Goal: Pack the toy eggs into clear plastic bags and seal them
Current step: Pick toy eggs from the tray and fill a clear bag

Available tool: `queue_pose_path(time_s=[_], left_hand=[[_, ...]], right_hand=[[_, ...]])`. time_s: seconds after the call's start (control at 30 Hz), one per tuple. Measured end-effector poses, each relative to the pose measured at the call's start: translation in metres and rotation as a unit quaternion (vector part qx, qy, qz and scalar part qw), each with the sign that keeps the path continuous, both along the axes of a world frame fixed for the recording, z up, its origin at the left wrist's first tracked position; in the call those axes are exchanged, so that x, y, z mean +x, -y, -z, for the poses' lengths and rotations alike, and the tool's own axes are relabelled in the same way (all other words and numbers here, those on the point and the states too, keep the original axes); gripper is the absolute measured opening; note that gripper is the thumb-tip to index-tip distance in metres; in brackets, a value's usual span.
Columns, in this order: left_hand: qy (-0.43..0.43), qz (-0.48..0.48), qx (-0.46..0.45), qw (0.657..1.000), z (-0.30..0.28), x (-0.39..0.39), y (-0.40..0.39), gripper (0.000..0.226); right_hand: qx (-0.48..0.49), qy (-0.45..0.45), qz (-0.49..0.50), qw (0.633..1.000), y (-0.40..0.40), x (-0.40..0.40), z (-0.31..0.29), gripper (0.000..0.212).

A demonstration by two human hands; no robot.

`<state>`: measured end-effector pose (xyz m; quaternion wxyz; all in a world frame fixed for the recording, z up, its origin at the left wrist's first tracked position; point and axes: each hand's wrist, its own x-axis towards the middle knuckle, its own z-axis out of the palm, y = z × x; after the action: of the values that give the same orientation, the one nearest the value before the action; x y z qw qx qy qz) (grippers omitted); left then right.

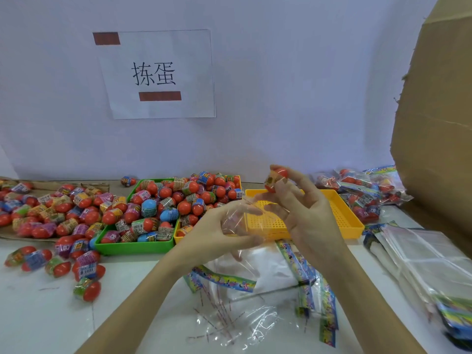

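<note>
Nearest the viewer, loose cellophane scraps (229,325) and printed header cards (222,279) lie on the white tabletop (51,315), with a stack of unused bags (424,254) at right. Above these, the left hand (217,226) pinches a clear plastic bag (240,218) between curled thumb and fingers, while the right hand (301,213) grips one toy egg (277,178) at its fingertips, raised just above the bag, lower fingers spread toward the film. Behind the hands sit an empty yellow tray (344,215), a green tray (132,247) heaped with eggs, and a loose egg pile (51,208) at left; packed bags (362,190) lie far right beside a cardboard box (434,123). Risk, as judged: the limp film may close at the mouth so the egg catches on its edge and drops. The bag's opening and outline are hard to make out, and whether it already contains eggs cannot be told
</note>
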<state>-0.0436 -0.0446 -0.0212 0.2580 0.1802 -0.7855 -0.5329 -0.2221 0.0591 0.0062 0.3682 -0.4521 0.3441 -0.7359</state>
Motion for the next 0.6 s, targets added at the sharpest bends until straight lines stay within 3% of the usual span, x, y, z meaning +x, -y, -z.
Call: queue_pose_path(time_s=[0.1, 0.2, 0.4, 0.6], left_hand=[[-0.011, 0.009, 0.017, 1.0, 0.002, 0.001, 0.0, 0.045], [-0.005, 0.005, -0.006, 1.0, 0.005, 0.001, 0.001, 0.05], [0.016, -0.031, -0.083, 0.996, 0.008, -0.001, -0.001, 0.059], [-0.025, -0.05, -0.076, 0.996, 0.007, -0.002, 0.0, 0.051]], right_hand=[[0.018, -0.138, 0.034, 0.99, -0.002, 0.008, 0.004, 0.035], [0.04, -0.209, 0.064, 0.975, 0.0, 0.013, 0.007, 0.031], [0.07, -0.266, 0.134, 0.952, 0.002, 0.014, 0.013, 0.03], [0.074, -0.213, 0.072, 0.972, 0.001, 0.012, 0.011, 0.033]])
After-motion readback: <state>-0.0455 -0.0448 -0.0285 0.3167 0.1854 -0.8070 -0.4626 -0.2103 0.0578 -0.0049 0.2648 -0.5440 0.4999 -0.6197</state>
